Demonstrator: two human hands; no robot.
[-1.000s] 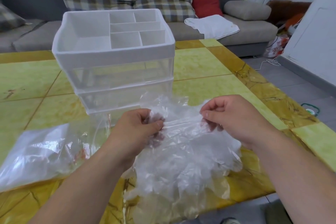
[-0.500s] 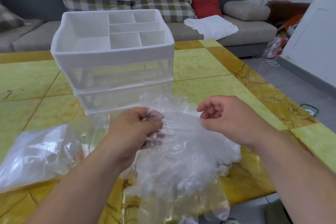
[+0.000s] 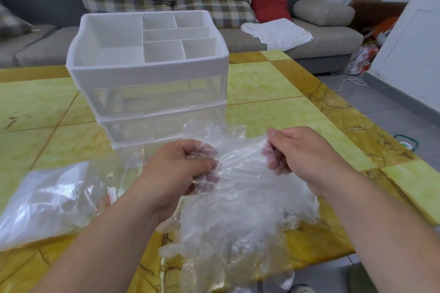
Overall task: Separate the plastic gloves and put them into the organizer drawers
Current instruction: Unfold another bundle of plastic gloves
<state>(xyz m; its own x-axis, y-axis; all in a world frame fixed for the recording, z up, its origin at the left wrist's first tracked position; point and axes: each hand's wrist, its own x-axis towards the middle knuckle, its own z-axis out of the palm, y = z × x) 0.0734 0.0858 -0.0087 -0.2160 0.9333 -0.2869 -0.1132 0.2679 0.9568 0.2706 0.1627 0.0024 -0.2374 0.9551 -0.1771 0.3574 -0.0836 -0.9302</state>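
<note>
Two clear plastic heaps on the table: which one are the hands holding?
The crumpled glove bundle at the near edge, pinched by left hand and right hand; the flatter bag to its left lies unheld.

Both hands pinch the top of a crumpled bunch of clear plastic gloves (image 3: 238, 209), the left hand (image 3: 181, 169) and right hand (image 3: 300, 154) gripping opposite edges just above the yellow-green surface (image 3: 273, 93). Behind them stands the white organizer (image 3: 147, 71) with two clear drawers shut. A plastic bag (image 3: 45, 200) lies to the left.
</note>
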